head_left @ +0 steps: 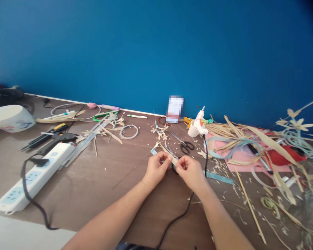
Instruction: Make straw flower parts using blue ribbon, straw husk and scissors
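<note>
My left hand (158, 167) and my right hand (190, 170) meet over the middle of the table, fingertips nearly touching. Both pinch a short pale strip of dried husk (174, 161) between thumb and fingers. Beneath and just beyond them lie pale slivers and a bit of blue ribbon (153, 151), with a dark looped handle partly hidden by my hands. Black-handled scissors (187, 147) rest a little farther off. Small husk flowers (160, 131) on thin stems lie behind my left hand. Another blue ribbon strip (220, 177) lies flat right of my right wrist.
A white glue gun (199, 122) stands in a white cup (193, 130), its black cord running under my right forearm. Husk strips (234, 129) heap at right. At left are a power strip (45, 166), a black glue gun (57, 140) and a white tub (11, 118).
</note>
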A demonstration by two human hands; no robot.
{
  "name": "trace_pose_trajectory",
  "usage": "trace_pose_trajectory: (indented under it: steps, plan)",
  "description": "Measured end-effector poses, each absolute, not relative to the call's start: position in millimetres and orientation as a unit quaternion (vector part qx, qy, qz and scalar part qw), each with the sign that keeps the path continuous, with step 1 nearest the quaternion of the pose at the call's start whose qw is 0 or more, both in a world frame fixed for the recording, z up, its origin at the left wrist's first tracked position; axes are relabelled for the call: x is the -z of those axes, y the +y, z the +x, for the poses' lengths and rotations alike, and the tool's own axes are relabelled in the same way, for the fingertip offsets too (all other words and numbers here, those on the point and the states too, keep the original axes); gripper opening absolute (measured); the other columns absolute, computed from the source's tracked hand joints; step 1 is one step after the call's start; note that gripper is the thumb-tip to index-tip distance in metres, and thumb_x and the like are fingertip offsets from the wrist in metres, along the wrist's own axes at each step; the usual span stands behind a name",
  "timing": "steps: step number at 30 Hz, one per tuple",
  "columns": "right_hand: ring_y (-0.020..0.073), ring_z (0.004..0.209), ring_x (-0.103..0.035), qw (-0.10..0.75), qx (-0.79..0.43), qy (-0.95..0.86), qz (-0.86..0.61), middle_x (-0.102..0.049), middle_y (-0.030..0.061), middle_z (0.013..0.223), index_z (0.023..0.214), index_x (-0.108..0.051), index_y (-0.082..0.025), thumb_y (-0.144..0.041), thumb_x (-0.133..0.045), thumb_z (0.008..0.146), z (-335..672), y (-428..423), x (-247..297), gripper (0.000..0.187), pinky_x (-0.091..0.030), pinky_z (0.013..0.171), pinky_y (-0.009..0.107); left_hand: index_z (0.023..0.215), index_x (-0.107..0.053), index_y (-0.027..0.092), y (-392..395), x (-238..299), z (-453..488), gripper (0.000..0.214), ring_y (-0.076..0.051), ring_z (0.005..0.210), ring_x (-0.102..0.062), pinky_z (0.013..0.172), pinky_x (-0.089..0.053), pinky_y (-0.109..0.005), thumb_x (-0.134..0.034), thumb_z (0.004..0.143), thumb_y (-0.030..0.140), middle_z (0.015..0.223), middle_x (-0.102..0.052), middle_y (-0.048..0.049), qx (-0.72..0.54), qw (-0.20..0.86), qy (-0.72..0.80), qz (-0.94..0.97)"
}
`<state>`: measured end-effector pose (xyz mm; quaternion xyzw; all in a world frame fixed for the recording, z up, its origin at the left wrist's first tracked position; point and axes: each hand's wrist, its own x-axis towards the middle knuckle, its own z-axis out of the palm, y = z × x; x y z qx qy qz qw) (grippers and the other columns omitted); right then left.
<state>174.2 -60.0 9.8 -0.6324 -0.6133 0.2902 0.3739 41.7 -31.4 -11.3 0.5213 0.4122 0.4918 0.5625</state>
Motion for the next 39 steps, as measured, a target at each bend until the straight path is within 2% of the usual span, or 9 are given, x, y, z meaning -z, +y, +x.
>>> trace_pose_trajectory:
  steps: [7, 9, 13, 19, 23, 27, 29, 32, 39]
  plan:
    - [0.0100, 0.048, -0.048, 0.377, -0.291, -0.628, -0.616, -0.053, -0.0036, 0.053, 0.064, -0.051, -0.019, -0.024, -0.049, 0.070, 171, -60, -14, 0.008, -0.038, 0.046, 0.019, 0.070, -0.055, 0.014, -34, 6, 43, 0.018, -0.010, 0.052, -0.050, 0.050, -0.043, -0.022, -0.060, 0.068, 0.032, 0.061, -0.054, -0.0001, -0.463, 0.608, 0.379, 0.522]
    - [0.0093, 0.047, -0.044, 0.379, -0.278, -0.631, -0.618, -0.048, -0.0046, 0.050, 0.059, -0.049, -0.019, -0.022, -0.049, 0.069, 170, -62, -16, 0.010, -0.035, 0.045, 0.019, 0.067, -0.057, 0.015, -36, 3, 42, 0.016, -0.011, 0.055, -0.051, 0.053, -0.042, -0.022, -0.059, 0.069, 0.030, 0.063, -0.056, -0.0014, -0.453, 0.577, 0.378, 0.564]
    - [0.0083, 0.045, -0.036, 0.379, -0.258, -0.637, -0.620, -0.038, -0.0067, 0.046, 0.053, -0.043, -0.019, -0.017, -0.048, 0.066, 170, -65, -18, 0.014, -0.029, 0.043, 0.018, 0.066, -0.061, 0.017, -41, -2, 37, 0.011, -0.014, 0.064, -0.052, 0.060, -0.040, -0.024, -0.055, 0.072, 0.024, 0.066, -0.059, -0.0046, -0.457, 0.443, 0.372, 0.676]
    - [0.0085, 0.044, -0.039, 0.401, -0.305, -0.618, -0.603, -0.041, -0.0061, 0.047, 0.054, -0.043, -0.019, -0.018, -0.049, 0.067, 172, -65, -19, 0.014, -0.031, 0.043, 0.019, 0.066, -0.060, 0.018, -47, -2, 35, 0.009, -0.015, 0.062, -0.052, 0.060, -0.041, -0.026, -0.056, 0.072, 0.023, 0.065, -0.058, -0.0054, -0.513, 0.393, 0.359, 0.673]
    - [0.0086, 0.042, -0.039, 0.409, -0.316, -0.602, -0.609, -0.042, -0.0059, 0.045, 0.056, -0.047, -0.018, -0.019, -0.049, 0.069, 174, -64, -16, 0.014, -0.031, 0.041, 0.019, 0.063, -0.058, 0.016, -46, 0, 38, 0.015, -0.013, 0.058, -0.051, 0.054, -0.040, -0.023, -0.057, 0.072, 0.027, 0.062, -0.056, -0.0036, -0.521, 0.439, 0.387, 0.621]
    - [0.0099, 0.044, -0.046, 0.424, -0.324, -0.582, -0.613, -0.050, -0.0031, 0.049, 0.061, -0.051, -0.017, -0.019, -0.049, 0.070, 178, -63, -15, 0.009, -0.036, 0.042, 0.020, 0.066, -0.057, 0.014, -38, 4, 41, 0.019, -0.012, 0.057, -0.055, 0.052, -0.044, -0.022, -0.059, 0.070, 0.033, 0.062, -0.060, -0.0036, -0.499, 0.581, 0.400, 0.504]
    - [0.0119, 0.050, -0.053, 0.438, -0.337, -0.567, -0.611, -0.057, 0.0008, 0.060, 0.072, -0.054, -0.016, -0.020, -0.050, 0.069, 178, -61, -16, 0.006, -0.042, 0.045, 0.021, 0.069, -0.056, 0.013, -34, 6, 42, 0.022, -0.013, 0.059, -0.058, 0.049, -0.046, -0.021, -0.061, 0.068, 0.034, 0.062, -0.062, -0.0041, -0.493, 0.633, 0.403, 0.440]
    - [0.0150, 0.061, -0.058, 0.450, -0.358, -0.561, -0.595, -0.061, 0.0053, 0.075, 0.088, -0.054, -0.016, -0.021, -0.053, 0.068, 177, -60, -18, 0.021, -0.047, 0.046, 0.022, 0.070, -0.055, 0.012, -31, 7, 43, 0.024, -0.013, 0.058, -0.060, 0.046, -0.046, -0.019, -0.063, 0.065, 0.034, 0.061, -0.062, -0.0041, -0.487, 0.669, 0.395, 0.399]
    - [0.0132, 0.052, -0.056, 0.427, -0.350, -0.590, -0.589, -0.060, 0.0014, 0.064, 0.075, -0.055, -0.017, -0.021, -0.051, 0.072, 175, -61, -14, 0.006, -0.045, 0.047, 0.022, 0.072, -0.054, 0.013, -34, 6, 44, 0.023, -0.011, 0.055, -0.059, 0.043, -0.045, -0.017, -0.067, 0.060, 0.027, 0.061, -0.061, -0.0017, -0.466, 0.695, 0.368, 0.406]
